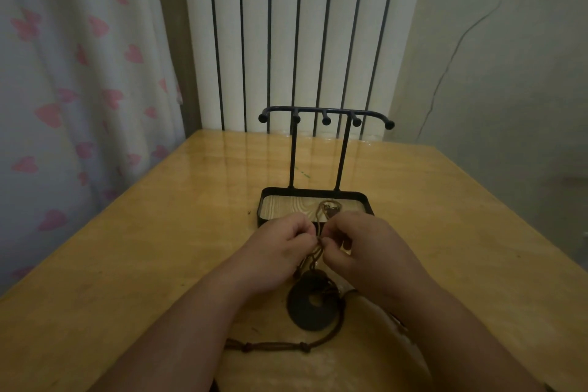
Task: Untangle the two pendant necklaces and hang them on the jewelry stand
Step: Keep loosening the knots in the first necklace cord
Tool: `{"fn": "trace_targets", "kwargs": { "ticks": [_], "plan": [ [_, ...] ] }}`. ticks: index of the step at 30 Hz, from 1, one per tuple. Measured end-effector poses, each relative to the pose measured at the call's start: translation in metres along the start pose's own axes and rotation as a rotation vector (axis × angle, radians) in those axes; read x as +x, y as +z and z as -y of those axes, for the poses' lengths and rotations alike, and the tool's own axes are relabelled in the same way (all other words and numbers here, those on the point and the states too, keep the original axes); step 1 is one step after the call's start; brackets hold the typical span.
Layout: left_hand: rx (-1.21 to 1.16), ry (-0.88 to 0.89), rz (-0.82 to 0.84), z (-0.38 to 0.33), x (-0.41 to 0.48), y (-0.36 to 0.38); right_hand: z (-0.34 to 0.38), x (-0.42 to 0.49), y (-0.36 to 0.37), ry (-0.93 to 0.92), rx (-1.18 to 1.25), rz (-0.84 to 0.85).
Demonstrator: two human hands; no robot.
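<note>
A black jewelry stand [324,116] with a row of knobbed pegs stands on two posts over a black-rimmed tray [267,197] with a wooden floor. Tangled brown necklace cords [316,251] run from the tray toward me. My left hand [280,251] and my right hand [359,248] pinch these cords between fingertips, just in front of the tray. A dark round ring-shaped pendant [305,312] lies on the table below my hands. A knotted brown cord [276,345] trails from it to the left. A pale curved pendant [404,337] shows under my right forearm, partly hidden.
The wooden table [143,264] reaches back to a white ribbed radiator [302,35]. A curtain with pink hearts [79,89] hangs at the left. A tiny dark speck [248,211] lies left of the tray.
</note>
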State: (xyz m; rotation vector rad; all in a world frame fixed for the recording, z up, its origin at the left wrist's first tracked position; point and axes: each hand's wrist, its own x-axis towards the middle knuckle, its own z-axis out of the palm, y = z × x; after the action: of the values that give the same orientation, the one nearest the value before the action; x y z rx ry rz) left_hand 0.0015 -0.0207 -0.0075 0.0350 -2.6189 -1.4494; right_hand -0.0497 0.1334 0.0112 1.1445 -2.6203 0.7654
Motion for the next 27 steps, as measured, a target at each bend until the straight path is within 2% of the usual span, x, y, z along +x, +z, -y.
{"fn": "trace_targets", "kwargs": {
  "ticks": [9, 16, 21, 27],
  "plan": [
    [0.108, 0.089, -0.174, 0.0006, -0.0003, 0.0015, 0.0011, 0.0002, 0.001, -0.009, -0.005, -0.011],
    [-0.086, 0.078, -0.197, -0.0003, 0.003, -0.0014, -0.0007, -0.0014, 0.0089, 0.113, 0.32, -0.087],
    [-0.019, 0.086, -0.197, 0.0003, 0.0028, -0.0009, -0.0038, -0.0011, 0.0064, 0.101, 0.329, -0.124],
    [-0.009, 0.073, -0.176, 0.0001, 0.0038, -0.0003, -0.0042, -0.0007, 0.0069, 0.093, 0.245, -0.071]
  ]
}}
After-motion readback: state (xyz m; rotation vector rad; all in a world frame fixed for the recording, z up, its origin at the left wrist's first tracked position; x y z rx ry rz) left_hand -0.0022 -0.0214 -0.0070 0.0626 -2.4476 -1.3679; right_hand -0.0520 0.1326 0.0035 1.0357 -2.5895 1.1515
